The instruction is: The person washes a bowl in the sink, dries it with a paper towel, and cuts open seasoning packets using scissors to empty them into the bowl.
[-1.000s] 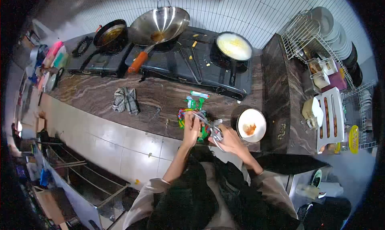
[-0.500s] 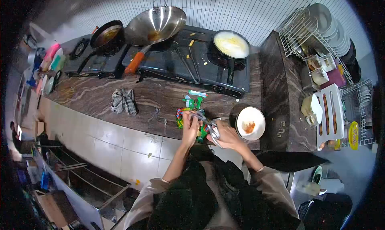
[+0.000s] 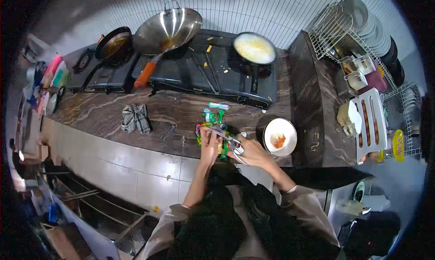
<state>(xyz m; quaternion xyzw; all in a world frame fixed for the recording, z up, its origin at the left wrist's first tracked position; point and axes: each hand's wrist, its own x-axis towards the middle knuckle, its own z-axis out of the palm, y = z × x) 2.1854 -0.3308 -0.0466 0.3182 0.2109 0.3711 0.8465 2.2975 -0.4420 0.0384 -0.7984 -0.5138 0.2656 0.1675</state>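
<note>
My right hand (image 3: 254, 153) is closed round the handles of a pair of metal scissors (image 3: 234, 144). The blades point up and left, reaching the fingertips of my left hand (image 3: 210, 146). Those fingers are pinched together by the blades; whatever they hold is too small to make out. Under and behind both hands, green, red and yellow sachets (image 3: 210, 117) lie in a loose heap on the counter, partly hidden. A white and blue packet (image 3: 219, 105) lies just beyond them. Right of my right hand stands a white bowl (image 3: 290, 144) with reddish-orange powder inside.
A checked cloth (image 3: 136, 118) lies left on the marbled counter (image 3: 170, 108). Behind are stoves with a dark pan (image 3: 114, 43), a steel wok (image 3: 181, 26), tongs (image 3: 206, 72) and a pan of pale food (image 3: 254, 48). A dish rack (image 3: 327, 36) stands at the right.
The view has shifted slightly, moving the stoves and bowl a little left in it. The scissors have turned a little in my right hand, and their blades remain at my left fingertips.
</note>
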